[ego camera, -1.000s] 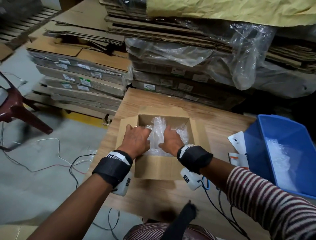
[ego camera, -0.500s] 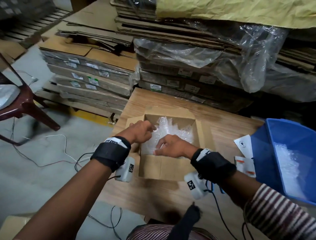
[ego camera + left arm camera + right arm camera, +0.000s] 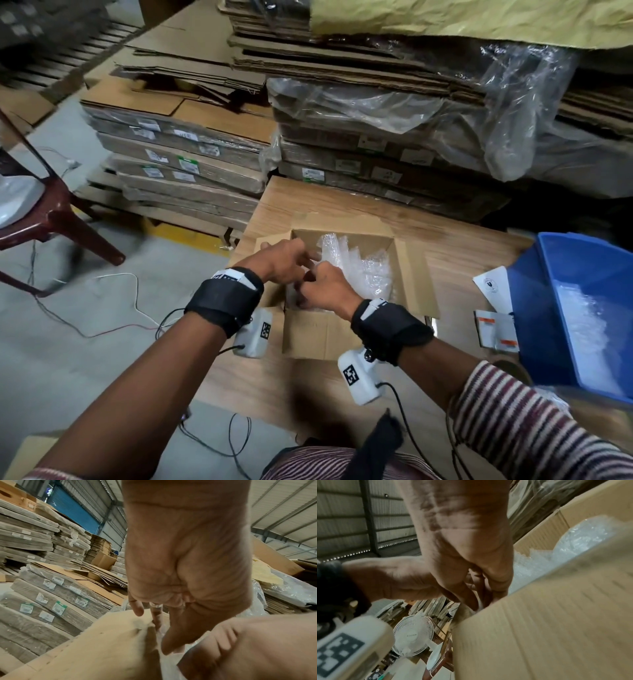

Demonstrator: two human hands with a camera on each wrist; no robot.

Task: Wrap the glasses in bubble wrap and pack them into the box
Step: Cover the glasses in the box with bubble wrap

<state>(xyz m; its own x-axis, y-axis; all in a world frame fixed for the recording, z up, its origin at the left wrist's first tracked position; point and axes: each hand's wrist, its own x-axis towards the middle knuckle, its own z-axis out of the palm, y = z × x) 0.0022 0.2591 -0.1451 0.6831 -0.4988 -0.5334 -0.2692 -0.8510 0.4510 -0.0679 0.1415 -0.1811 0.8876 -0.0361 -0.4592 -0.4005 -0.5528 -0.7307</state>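
An open cardboard box (image 3: 315, 335) stands on the wooden table, filled with crumpled clear bubble wrap (image 3: 363, 270). No glass shows; whatever is inside is hidden by the wrap. My left hand (image 3: 291, 255) and right hand (image 3: 322, 286) meet at the box's near left corner, with curled fingers pinching the wrap. In the left wrist view my left hand (image 3: 159, 635) points down past the box flap (image 3: 102, 642) into the plastic. In the right wrist view my right hand (image 3: 484, 601) digs in behind the box wall (image 3: 539, 628), beside the bubble wrap (image 3: 565, 545).
A blue bin (image 3: 534, 308) holding more bubble wrap sits at the table's right edge, with paper cards (image 3: 493, 287) beside it. Stacks of flat cardboard (image 3: 376, 137) rise behind the table. A red chair (image 3: 51, 212) and loose cables (image 3: 120, 308) are on the floor at left.
Both hands have moved from the middle of the box to its near left corner and come close together. Their fingers have gone from lying on the wrap to pinching it.
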